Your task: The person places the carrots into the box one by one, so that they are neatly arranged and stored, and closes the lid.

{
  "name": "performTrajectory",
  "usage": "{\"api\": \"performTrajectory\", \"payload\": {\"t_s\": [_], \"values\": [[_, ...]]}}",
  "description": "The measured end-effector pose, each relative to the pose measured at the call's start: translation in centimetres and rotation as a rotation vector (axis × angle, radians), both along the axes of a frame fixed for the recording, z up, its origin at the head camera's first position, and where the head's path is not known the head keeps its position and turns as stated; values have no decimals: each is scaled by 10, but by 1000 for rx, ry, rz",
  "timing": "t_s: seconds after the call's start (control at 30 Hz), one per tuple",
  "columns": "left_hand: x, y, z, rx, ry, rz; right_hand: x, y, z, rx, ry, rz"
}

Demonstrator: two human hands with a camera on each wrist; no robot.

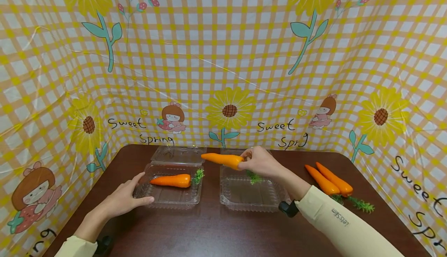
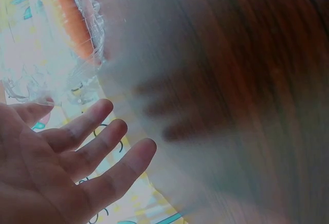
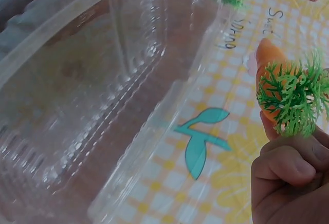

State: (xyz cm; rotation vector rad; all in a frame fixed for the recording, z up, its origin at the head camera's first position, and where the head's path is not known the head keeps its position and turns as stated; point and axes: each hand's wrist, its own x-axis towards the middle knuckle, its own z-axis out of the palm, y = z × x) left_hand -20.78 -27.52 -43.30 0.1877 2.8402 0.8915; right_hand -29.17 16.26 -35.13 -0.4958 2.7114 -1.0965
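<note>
Carrot (image 1: 221, 159): raised over the back of the right tray, tip toward the left; the right hand covers its thick end.
Green top (image 3: 293, 98): partly behind the hand from the head; in the right wrist view it screens most of the orange body.
Right tray (image 1: 228, 201): clear plastic, its far edge and lid largely masked by carrot and hand, its near right corner by a black wrist device (image 1: 288, 209).
Left tray (image 1: 167, 198): lid folded back, outline faint; a second carrot (image 1: 172, 180) lies inside, cropped by the frame in the left wrist view.
Carrot pair (image 1: 328, 180): side by side on the table (image 1: 227, 230), right of the trays, their greens partly hidden beneath the thick ends.
Right hand (image 1: 260, 162): thumb and curled fingers pinch the raised carrot near its greens.
Left hand (image 1: 122, 196): fingers spread, thumb apart, beside the left tray, gripping nothing; whether it touches the rim cannot be told.
</note>
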Motion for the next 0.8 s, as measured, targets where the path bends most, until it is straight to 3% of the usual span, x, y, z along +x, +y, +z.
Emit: {"api": "performTrajectory", "payload": {"t_s": [0.8], "values": [[0,0,1,-1,-15,1,-1,-82,-5,35,21,304]]}}
